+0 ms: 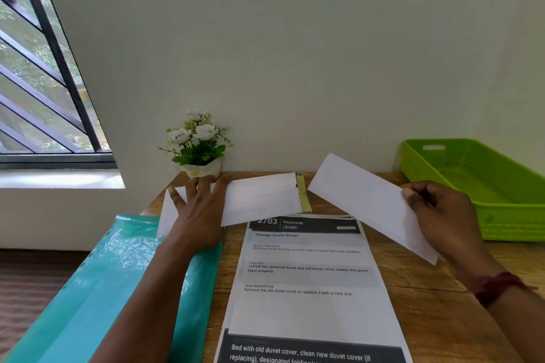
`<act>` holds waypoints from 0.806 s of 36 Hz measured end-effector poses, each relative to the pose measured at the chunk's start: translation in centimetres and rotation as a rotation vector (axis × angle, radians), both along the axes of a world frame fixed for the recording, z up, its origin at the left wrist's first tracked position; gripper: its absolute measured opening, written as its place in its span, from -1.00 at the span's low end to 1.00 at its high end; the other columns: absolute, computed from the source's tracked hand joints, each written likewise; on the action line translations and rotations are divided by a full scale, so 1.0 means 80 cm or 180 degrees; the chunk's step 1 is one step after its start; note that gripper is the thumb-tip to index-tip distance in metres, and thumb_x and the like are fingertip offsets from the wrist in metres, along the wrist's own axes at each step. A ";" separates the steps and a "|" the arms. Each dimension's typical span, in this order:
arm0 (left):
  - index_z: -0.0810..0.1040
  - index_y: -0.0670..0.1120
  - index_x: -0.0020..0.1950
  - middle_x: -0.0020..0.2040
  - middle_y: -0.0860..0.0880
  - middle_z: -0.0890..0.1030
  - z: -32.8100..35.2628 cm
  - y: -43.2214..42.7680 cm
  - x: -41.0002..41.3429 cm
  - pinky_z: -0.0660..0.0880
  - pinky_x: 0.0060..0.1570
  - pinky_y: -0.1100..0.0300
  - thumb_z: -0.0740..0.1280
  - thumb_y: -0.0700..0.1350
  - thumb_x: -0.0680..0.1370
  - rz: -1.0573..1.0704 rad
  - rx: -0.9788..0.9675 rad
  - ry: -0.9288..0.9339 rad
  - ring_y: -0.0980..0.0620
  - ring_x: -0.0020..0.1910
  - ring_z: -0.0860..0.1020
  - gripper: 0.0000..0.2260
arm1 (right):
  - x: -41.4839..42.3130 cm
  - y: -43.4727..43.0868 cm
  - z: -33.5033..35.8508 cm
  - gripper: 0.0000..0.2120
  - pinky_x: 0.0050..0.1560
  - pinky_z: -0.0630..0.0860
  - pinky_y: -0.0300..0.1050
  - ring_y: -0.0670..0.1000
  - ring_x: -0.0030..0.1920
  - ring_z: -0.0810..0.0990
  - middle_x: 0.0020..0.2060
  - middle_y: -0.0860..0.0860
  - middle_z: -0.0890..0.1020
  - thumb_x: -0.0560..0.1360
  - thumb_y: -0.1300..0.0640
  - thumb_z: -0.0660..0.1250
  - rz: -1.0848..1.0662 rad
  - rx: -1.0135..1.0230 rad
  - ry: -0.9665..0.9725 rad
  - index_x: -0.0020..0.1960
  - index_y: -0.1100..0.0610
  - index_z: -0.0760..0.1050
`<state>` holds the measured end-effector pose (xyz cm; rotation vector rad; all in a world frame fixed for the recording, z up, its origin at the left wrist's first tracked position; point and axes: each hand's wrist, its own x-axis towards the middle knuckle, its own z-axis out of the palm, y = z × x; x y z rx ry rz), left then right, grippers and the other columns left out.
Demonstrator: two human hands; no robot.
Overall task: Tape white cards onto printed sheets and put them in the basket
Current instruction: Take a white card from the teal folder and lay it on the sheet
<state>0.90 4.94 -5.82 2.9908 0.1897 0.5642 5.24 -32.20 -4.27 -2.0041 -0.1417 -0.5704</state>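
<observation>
Left hand (pixel 200 212) presses flat on the card stack (pixel 262 197); right hand (pixel 442 212) pinches 1 white card (pixel 362 197) near the untaped printed sheet (pixel 306 312); basket (pixel 513 225) looks empty.

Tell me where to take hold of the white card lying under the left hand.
Pinch the white card at its near long edge, right of the left hand, coming from the near side. That edge lies bare over the printed sheet's top. The hand presses its left part flat; a yellowish strip, possibly tape, lines the right end.

Dark red thread wristband (pixel 497 286); right wrist
</observation>
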 end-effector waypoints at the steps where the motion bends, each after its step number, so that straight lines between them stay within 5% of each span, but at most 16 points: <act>1: 0.00 0.11 0.54 0.52 -0.10 0.09 0.000 0.000 0.000 -0.38 0.37 -0.33 0.47 -0.03 0.41 -0.0001 0.0002 -0.0009 -0.19 0.53 -0.15 -0.15 | 0.000 0.000 0.000 -0.91 -0.05 0.39 -0.09 0.00 -0.03 0.55 -0.16 -0.07 0.62 0.56 0.15 0.33 0.0003 0.0011 -0.0023 -0.06 0.06 0.62; 29: -0.13 0.12 0.44 0.41 -0.13 0.08 -0.002 -0.016 -0.001 -0.25 0.47 -0.28 0.51 -0.04 0.27 -0.0218 0.0323 -0.0005 -0.19 0.45 -0.02 -0.02 | 0.006 0.006 -0.006 -0.87 -0.06 0.40 -0.14 -0.12 -0.03 0.59 -0.13 -0.15 0.67 0.54 0.18 0.36 0.0687 -0.0344 0.0252 -0.12 0.01 0.65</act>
